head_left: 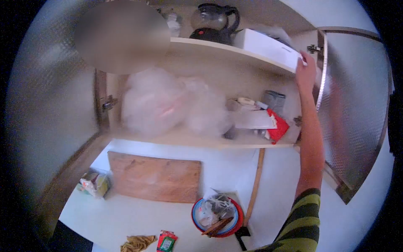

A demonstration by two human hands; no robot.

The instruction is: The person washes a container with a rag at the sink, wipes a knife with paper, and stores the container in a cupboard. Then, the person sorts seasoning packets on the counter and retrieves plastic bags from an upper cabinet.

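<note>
My right hand [307, 72] reaches up to the top shelf of an open wall cupboard. Its fingers are bent around the right end of a long white box [268, 47], which lies at a slant on that shelf. Some clear plastic and dark items show behind the box's front side, too blurred to name. Left of the box stands a glass coffee pot [212, 19] with a black handle and a black base. My left hand is out of view.
Stuffed plastic bags [155, 105] and a red packet [277, 127] lie on the lower shelf. Open glass doors [354, 101] flank the cupboard. Below are a wooden board [155, 176], a bowl [240, 212] of bagged items, a small carton [100, 185] and a red-green packet [167, 242].
</note>
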